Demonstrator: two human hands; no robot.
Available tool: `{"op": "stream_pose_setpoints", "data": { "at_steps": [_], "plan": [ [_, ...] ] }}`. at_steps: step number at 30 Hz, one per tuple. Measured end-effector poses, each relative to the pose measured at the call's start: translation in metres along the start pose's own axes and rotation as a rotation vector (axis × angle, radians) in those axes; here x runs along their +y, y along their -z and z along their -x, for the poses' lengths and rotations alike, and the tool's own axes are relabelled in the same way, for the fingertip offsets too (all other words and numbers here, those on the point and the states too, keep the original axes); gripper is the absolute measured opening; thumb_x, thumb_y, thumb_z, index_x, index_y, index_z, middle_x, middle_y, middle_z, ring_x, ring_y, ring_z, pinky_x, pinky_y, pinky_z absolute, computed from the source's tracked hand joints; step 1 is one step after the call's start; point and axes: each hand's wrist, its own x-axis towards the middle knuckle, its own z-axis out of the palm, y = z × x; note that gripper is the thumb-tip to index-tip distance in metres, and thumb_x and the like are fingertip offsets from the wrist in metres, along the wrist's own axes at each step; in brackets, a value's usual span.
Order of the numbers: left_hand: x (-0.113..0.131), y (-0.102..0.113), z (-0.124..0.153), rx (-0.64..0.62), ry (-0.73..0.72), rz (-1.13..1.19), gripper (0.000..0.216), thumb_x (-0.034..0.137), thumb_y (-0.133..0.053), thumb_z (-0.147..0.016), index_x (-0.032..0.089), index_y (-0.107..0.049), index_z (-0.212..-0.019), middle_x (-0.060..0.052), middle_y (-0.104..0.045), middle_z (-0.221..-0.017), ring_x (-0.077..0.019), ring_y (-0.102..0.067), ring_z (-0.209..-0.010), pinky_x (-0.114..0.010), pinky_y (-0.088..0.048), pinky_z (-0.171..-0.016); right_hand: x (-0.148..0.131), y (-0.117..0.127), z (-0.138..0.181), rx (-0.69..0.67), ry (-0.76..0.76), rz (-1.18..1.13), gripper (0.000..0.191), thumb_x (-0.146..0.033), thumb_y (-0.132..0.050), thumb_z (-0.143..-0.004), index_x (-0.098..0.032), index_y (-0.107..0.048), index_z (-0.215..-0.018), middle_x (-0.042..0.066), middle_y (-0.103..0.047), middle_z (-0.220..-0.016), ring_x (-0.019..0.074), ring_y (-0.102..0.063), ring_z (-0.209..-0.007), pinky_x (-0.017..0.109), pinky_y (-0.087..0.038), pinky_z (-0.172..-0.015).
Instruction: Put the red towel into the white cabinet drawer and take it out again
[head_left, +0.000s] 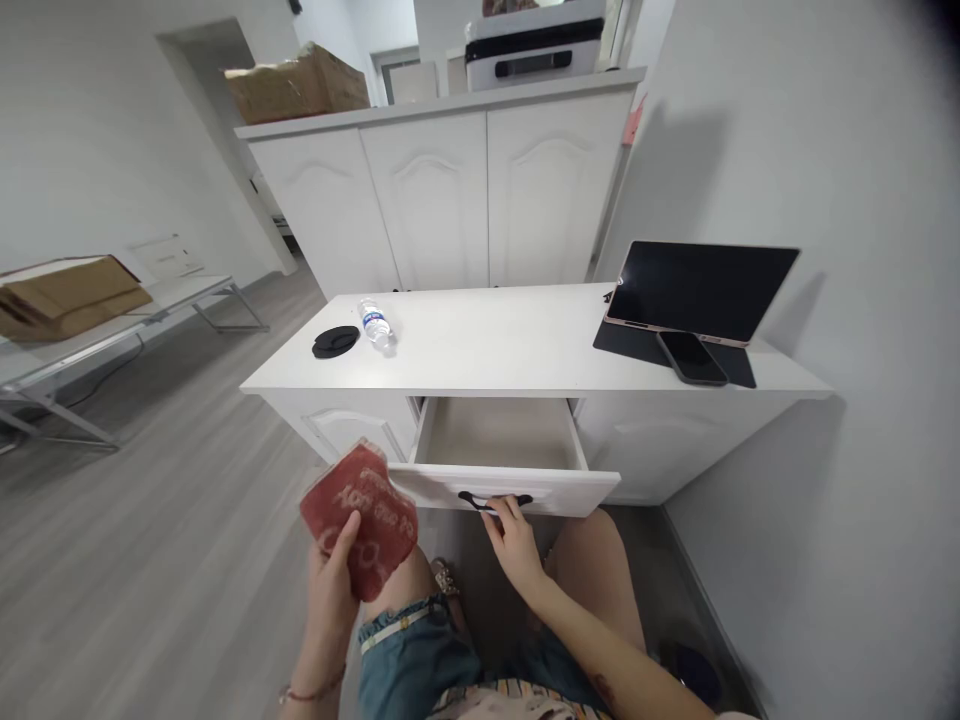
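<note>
In my left hand is a folded red cloth with pale lettering, the thumb lying across its front. The cloth is held up to the left of an open drawer, whose visible inside is bare and light-coloured. My right hand has its fingers hooked on the black handle at the middle of the drawer's white front. The drawer juts out from a white cabinet, just above my knees.
On the cabinet top lie a plastic bottle, a black disc-shaped item, a propped tablet and a phone. A wall borders the right. Cardboard boxes and a suitcase rest on taller cupboards behind.
</note>
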Motion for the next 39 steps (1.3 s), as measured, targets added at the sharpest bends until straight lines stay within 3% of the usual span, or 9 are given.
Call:
{"op": "stream_pose_setpoints", "data": {
  "at_steps": [8, 12, 16, 19, 25, 29, 33, 36, 39],
  "plan": [
    [0.060, -0.049, -0.057, -0.327, -0.102, -0.272, 0.036, 0.041, -0.078, -0.059, 0.015, -0.060, -0.077, 0.000, -0.065, -0.066, -0.0148, -0.061, -0.055, -0.025, -0.049, -0.054, -0.010, 0.003, 0.024, -0.023, -0.019, -0.036, 0.020, -0.029, -0.041, -0.094, -0.021, -0.058, -0.099, 0.006, -0.058, -0.095, 0.0177, -0.063, -0.080, 0.027, -0.050, -0.071],
    [0.047, -0.097, -0.092, -0.601, -0.442, -0.766, 0.034, 0.047, -0.063, -0.073, 0.016, -0.062, -0.088, -0.004, -0.068, -0.079, -0.0210, -0.064, -0.073, -0.030, -0.049, -0.068, -0.013, 0.004, 0.034, -0.047, -0.030, -0.050, 0.020, -0.029, -0.041, -0.094, -0.021, -0.058, -0.101, 0.006, -0.059, -0.095, 0.0179, -0.063, -0.082, 0.028, -0.050, -0.071],
    [0.006, -0.139, -0.109, -0.834, -0.648, -1.413, 0.034, 0.031, -0.048, -0.085, 0.016, -0.057, -0.114, -0.013, -0.068, -0.102, -0.0276, -0.063, -0.094, -0.037, -0.045, -0.084, -0.015, 0.008, 0.044, -0.057, -0.036, -0.034, 0.019, -0.027, -0.044, -0.093, -0.022, -0.059, -0.103, 0.007, -0.060, -0.100, 0.0196, -0.064, -0.087, 0.029, -0.052, -0.073],
    [-0.027, -0.153, -0.109, -0.868, -0.596, -1.722, 0.032, 0.029, -0.050, -0.084, 0.014, -0.058, -0.111, -0.017, -0.067, -0.101, -0.0303, -0.063, -0.095, -0.039, -0.044, -0.084, -0.016, 0.010, 0.046, -0.067, -0.034, -0.037, 0.020, -0.023, -0.046, -0.091, -0.024, -0.060, -0.104, 0.007, -0.061, -0.103, 0.0206, -0.064, -0.091, 0.030, -0.053, -0.075],
    [-0.060, -0.145, -0.102, -1.482, -0.104, -1.527, 0.022, 0.032, -0.073, -0.059, 0.024, -0.070, -0.079, -0.005, -0.072, -0.083, -0.0251, -0.065, -0.081, -0.034, -0.049, -0.079, -0.014, 0.010, 0.045, -0.083, -0.044, -0.044, 0.021, -0.022, -0.047, -0.089, -0.024, -0.060, -0.105, 0.007, -0.062, -0.106, 0.0222, -0.064, -0.094, 0.034, -0.055, -0.076],
    [-0.069, -0.142, -0.104, -1.550, 0.084, -1.337, 0.025, 0.031, -0.074, -0.054, 0.027, -0.073, -0.078, -0.003, -0.073, -0.083, -0.0264, -0.066, -0.084, -0.034, -0.050, -0.080, -0.011, 0.008, 0.046, -0.115, -0.041, -0.042, 0.022, -0.022, -0.047, -0.090, -0.025, -0.059, -0.108, 0.007, -0.061, -0.111, 0.0222, -0.064, -0.096, 0.034, -0.055, -0.075],
    [-0.083, -0.143, -0.110, -1.696, 0.074, -1.590, 0.043, 0.032, -0.069, -0.060, 0.028, -0.070, -0.102, -0.004, -0.061, -0.126, -0.0279, -0.049, -0.123, -0.035, -0.039, -0.099, -0.009, 0.007, 0.047, -0.127, -0.032, -0.013, 0.021, -0.022, -0.048, -0.090, -0.024, -0.059, -0.107, 0.007, -0.063, -0.107, 0.0219, -0.065, -0.091, 0.033, -0.055, -0.069],
    [-0.094, -0.142, -0.119, -1.575, -0.070, -1.854, 0.070, 0.033, -0.068, -0.062, 0.025, -0.052, -0.130, -0.010, -0.030, -0.151, -0.0326, -0.031, -0.135, -0.044, -0.031, -0.105, -0.007, 0.005, 0.047, -0.118, -0.022, 0.003, 0.022, -0.021, -0.047, -0.090, -0.024, -0.058, -0.108, 0.006, -0.063, -0.107, 0.0214, -0.065, -0.089, 0.032, -0.055, -0.066],
    [-0.105, -0.147, -0.135, -1.420, -0.289, -1.923, 0.079, 0.034, -0.063, -0.068, 0.017, -0.037, -0.141, -0.019, -0.020, -0.152, -0.0353, -0.018, -0.140, -0.051, -0.018, -0.109, -0.007, 0.005, 0.047, -0.112, -0.021, 0.014, 0.021, -0.020, -0.047, -0.089, -0.024, -0.058, -0.107, 0.006, -0.064, -0.104, 0.0213, -0.065, -0.088, 0.031, -0.054, -0.064]
  ]
}}
